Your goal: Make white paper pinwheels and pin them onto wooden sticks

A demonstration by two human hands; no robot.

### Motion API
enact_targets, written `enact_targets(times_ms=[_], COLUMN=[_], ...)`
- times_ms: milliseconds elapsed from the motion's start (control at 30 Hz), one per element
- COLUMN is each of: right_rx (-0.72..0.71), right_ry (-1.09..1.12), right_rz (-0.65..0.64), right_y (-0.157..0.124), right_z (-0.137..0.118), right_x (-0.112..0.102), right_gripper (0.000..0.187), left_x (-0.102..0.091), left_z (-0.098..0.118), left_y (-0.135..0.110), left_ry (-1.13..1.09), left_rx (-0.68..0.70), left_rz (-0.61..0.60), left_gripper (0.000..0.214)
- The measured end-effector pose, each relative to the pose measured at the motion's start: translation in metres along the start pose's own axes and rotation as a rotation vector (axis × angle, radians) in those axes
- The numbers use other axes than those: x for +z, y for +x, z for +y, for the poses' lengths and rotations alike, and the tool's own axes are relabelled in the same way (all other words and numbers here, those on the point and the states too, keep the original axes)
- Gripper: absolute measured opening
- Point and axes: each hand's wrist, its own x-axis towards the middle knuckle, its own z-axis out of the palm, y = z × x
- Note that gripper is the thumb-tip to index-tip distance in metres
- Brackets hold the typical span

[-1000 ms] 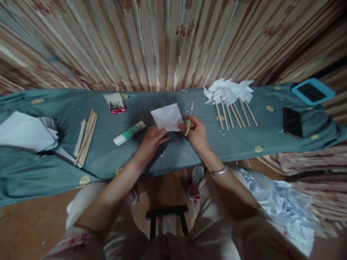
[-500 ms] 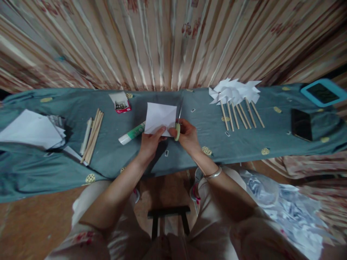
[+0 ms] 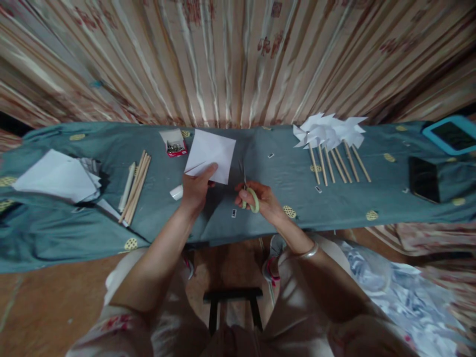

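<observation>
My left hand (image 3: pixel 196 188) pinches the near edge of a white paper square (image 3: pixel 211 154), held up over the teal cloth-covered table (image 3: pixel 260 218). My right hand (image 3: pixel 260 199) grips a pair of scissors (image 3: pixel 250 194) with light green handles, blades pointing away from me, a little to the right of the paper and apart from it. A glue stick (image 3: pixel 176 192) lies partly hidden behind my left hand.
Finished white paper pinwheels on wooden sticks (image 3: pixel 332 146) lie at the right. Loose wooden sticks (image 3: pixel 136 187), a stack of white paper (image 3: pixel 59 174) and a small box of pins (image 3: pixel 174 145) lie at the left. A dark phone (image 3: pixel 423 178) and blue-cased tablet (image 3: pixel 449 135) are far right.
My left hand has lifted the paper up and to the left, away from the scissors. My right hand has drawn the scissors back toward me, off the paper.
</observation>
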Motion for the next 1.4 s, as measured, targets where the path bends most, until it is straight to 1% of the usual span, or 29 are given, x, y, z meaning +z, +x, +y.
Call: enact_targets(times_ms=[67,133,233,367,533,667,800,933,1067,1233,1400], right_rx=[0.042,0.077,0.088,0.082,0.101,0.131,0.138,0.154,0.163,0.157,0.15], right_ry=[-0.014,-0.029,-0.081,-0.147,-0.099,-0.061,-0.032,0.006,0.006,-0.001,-0.009], right_rz=[-0.084,-0.129,-0.157,-0.19,-0.174,-0.161,-0.148,-0.15,-0.142,-0.165,-0.162], right_y=[-0.007,-0.011,-0.016,-0.017,-0.014,-0.012,-0.011,-0.011,-0.011,-0.011,-0.011], right_z=[0.004,0.009,0.015,0.015,0.014,0.016,0.015,0.013,0.011,0.01,0.011], right_x=[-0.003,-0.004,-0.006,-0.007,-0.005,-0.005,-0.004,-0.003,-0.003,-0.004,-0.004], right_gripper=[0.051,0.05,0.046,0.043,0.046,0.046,0.045,0.043,0.043,0.041,0.042], left_x=[-0.001,-0.001,0.0,0.002,0.006,0.007,0.006,0.007,0.008,0.007,0.007], left_z=[0.002,0.003,0.002,0.002,0.004,0.001,-0.004,-0.005,-0.004,-0.004,-0.005], left_y=[0.002,0.004,0.004,0.001,-0.002,-0.003,-0.004,-0.005,-0.006,-0.006,-0.006], left_ry=[-0.026,-0.039,-0.051,-0.031,-0.016,-0.008,-0.014,-0.016,0.007,-0.009,-0.039], left_rx=[0.015,0.024,0.015,-0.012,-0.024,-0.022,-0.031,-0.039,-0.053,-0.054,-0.047], left_rz=[0.012,0.019,0.018,0.012,0.007,0.013,-0.003,-0.01,0.004,-0.017,-0.015], left_gripper=[0.032,0.032,0.031,0.032,0.034,0.037,0.034,0.032,0.032,0.032,0.027])
